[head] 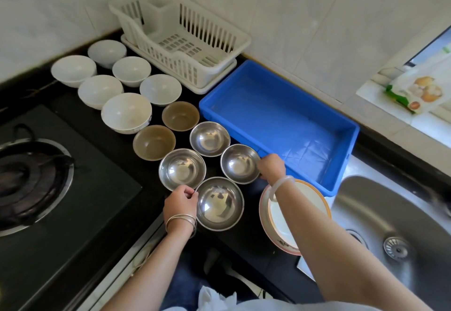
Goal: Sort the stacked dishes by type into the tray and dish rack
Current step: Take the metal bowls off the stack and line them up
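Head view: the left hand [181, 201] has its grip pinched narrow on the left rim of the near steel bowl [219, 204]. The right hand [272, 165] pinches the rim of the right steel bowl [240, 163], and both bowls sit on the bench [251, 196] just beside the blue tray [280, 120]. Such thin one-sided pinches could let a slick bowl tip and clatter onto its close-set neighbours, and the right forearm, hanging over the plates [279, 225], could knock them on a swing to the tray.
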`<control>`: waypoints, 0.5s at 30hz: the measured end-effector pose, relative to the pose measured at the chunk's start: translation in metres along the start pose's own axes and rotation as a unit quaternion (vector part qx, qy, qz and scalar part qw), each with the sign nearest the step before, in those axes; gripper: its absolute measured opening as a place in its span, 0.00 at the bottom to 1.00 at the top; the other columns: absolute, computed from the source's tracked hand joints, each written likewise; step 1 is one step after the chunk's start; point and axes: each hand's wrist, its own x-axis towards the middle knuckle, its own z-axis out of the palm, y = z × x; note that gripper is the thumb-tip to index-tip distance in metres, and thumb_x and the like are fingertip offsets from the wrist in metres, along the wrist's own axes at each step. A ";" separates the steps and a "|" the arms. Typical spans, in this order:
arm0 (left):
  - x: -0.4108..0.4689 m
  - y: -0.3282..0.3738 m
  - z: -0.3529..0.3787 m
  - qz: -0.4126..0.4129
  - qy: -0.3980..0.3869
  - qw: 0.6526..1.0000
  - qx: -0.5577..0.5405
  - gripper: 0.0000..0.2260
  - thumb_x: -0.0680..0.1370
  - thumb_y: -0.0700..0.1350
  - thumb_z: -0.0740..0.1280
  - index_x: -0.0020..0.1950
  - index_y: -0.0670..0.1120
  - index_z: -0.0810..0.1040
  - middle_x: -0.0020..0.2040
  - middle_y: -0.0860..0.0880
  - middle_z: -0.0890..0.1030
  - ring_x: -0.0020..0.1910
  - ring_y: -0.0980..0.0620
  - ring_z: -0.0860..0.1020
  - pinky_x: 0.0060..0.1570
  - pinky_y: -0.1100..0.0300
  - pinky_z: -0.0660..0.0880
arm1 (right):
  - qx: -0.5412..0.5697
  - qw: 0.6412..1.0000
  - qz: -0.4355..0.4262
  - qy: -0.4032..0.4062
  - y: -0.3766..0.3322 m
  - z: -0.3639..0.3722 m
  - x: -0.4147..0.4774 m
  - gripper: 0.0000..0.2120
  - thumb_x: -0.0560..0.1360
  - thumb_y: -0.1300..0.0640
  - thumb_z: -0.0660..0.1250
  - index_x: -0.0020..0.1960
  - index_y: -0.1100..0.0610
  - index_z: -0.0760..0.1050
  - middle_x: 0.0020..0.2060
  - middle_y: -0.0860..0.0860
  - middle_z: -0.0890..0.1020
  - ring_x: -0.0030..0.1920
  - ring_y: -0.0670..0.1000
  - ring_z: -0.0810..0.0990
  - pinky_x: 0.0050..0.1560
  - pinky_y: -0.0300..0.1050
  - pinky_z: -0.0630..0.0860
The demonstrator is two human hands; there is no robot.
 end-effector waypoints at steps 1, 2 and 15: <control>0.000 0.000 0.000 -0.001 -0.002 1.000 0.000 0.05 0.74 0.43 0.67 0.38 0.47 0.75 0.34 0.51 0.79 0.35 0.50 0.76 0.34 0.61 0.68 | -0.003 1.000 -0.002 -0.002 -0.001 -0.001 -0.002 0.05 0.72 0.64 0.57 0.39 0.62 0.71 0.35 0.57 0.76 0.34 0.56 0.74 0.34 0.42 0.70; 0.000 0.001 0.000 -0.002 -0.005 1.000 0.000 0.05 0.74 0.43 0.67 0.38 0.47 0.75 0.34 0.51 0.79 0.36 0.50 0.76 0.35 0.60 0.70 | -0.008 1.000 -0.005 -0.004 -0.001 -0.003 -0.003 0.05 0.72 0.64 0.57 0.39 0.62 0.71 0.34 0.57 0.76 0.32 0.55 0.72 0.32 0.41 0.68; 0.002 0.026 -0.011 0.037 -0.051 0.998 -0.001 0.06 0.75 0.40 0.65 0.50 0.45 0.79 0.47 0.49 0.82 0.44 0.51 0.77 0.43 0.60 0.70 | 0.007 0.980 -0.098 0.173 0.039 -0.041 -0.056 0.13 0.79 0.57 0.57 0.56 0.54 0.79 0.47 0.55 0.82 0.40 0.55 0.75 0.37 0.42 0.67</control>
